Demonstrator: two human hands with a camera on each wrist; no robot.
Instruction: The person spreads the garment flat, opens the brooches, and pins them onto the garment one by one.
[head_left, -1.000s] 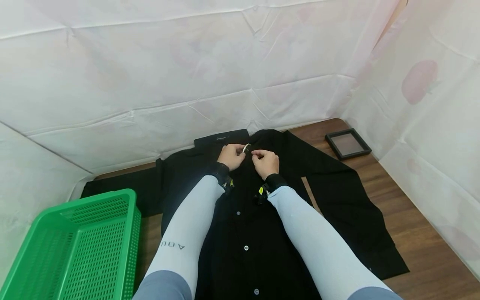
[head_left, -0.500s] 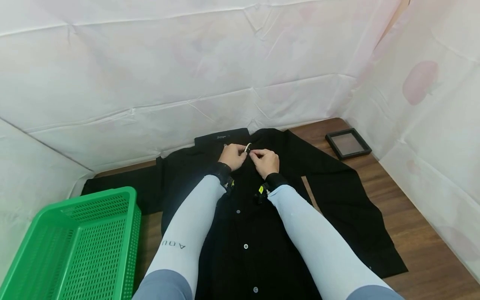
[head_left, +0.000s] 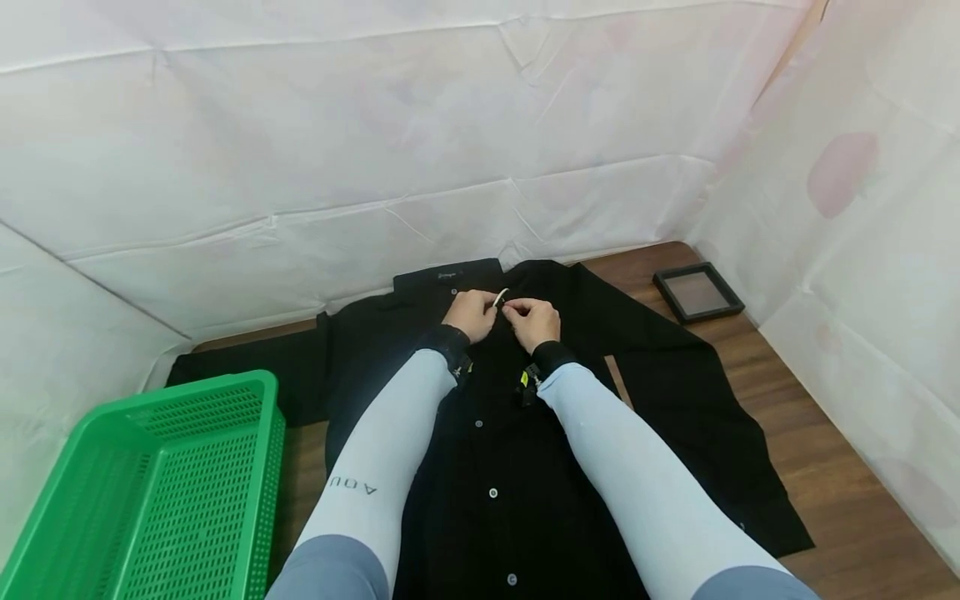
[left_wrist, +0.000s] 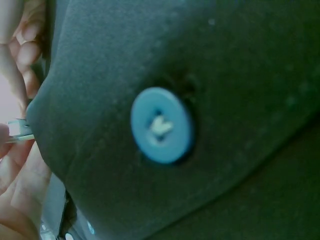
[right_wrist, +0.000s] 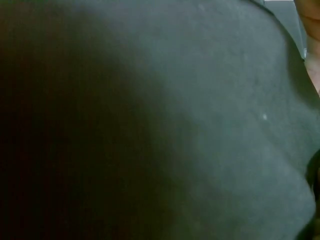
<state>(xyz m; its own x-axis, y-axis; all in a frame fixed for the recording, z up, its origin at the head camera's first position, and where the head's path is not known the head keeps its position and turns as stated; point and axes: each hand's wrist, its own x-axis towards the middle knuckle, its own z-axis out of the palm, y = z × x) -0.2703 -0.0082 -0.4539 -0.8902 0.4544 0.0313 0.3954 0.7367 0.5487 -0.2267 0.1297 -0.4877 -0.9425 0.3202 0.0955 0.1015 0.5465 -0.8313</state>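
Observation:
A black button-up shirt (head_left: 457,467) lies spread front up on the wooden table, its collar (head_left: 448,275) toward the wall. Near the neck opening, my left hand (head_left: 471,315) pinches a thin, curved white strip (head_left: 500,296). My right hand (head_left: 534,323) is close beside it, thumb and forefinger pinching the shirt's black cloth near the strip. In the left wrist view a shirt button (left_wrist: 162,125) shows large, with fingers (left_wrist: 30,195) and the pale strip (left_wrist: 20,131) at the left edge. Dark cloth (right_wrist: 215,125) fills most of the right wrist view.
A green plastic basket (head_left: 270,450) stands at the left, near the shirt's sleeve. At the back right a small black square frame (head_left: 699,292) lies on the table (head_left: 847,492). White sheeting (head_left: 337,125) hangs behind and to the right.
The hands have drawn slightly closer together at the neck opening, and the white strip looks straighter and more upright. The head view has shifted a little.

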